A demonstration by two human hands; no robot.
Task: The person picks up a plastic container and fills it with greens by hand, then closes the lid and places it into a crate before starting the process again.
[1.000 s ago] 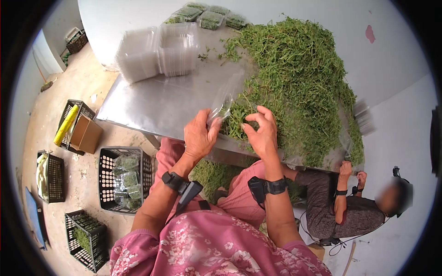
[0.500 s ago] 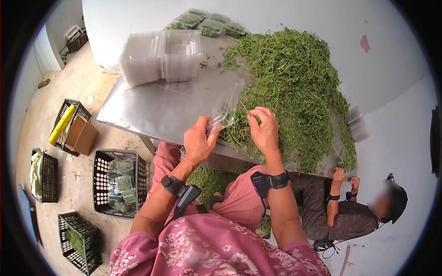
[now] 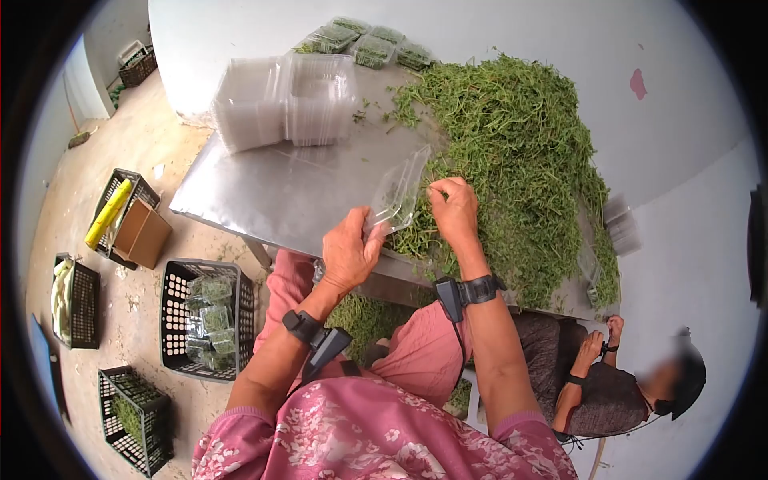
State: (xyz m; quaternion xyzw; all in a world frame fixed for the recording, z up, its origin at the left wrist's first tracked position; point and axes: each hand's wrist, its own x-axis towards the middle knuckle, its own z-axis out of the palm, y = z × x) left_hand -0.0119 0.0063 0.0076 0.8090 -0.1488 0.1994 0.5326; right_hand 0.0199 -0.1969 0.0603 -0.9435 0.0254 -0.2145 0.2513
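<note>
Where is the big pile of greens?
In the head view, the pile covers the right side of the table, with the right hand near its left edge.

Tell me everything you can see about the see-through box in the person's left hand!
The see-through box is clear and shiny, and looks like thin plastic. Pale, bright lines mark its edges. It is tilted above the metal table, beside the green plant pile. The left hand grips its near end. I can't tell whether anything is inside.
</note>
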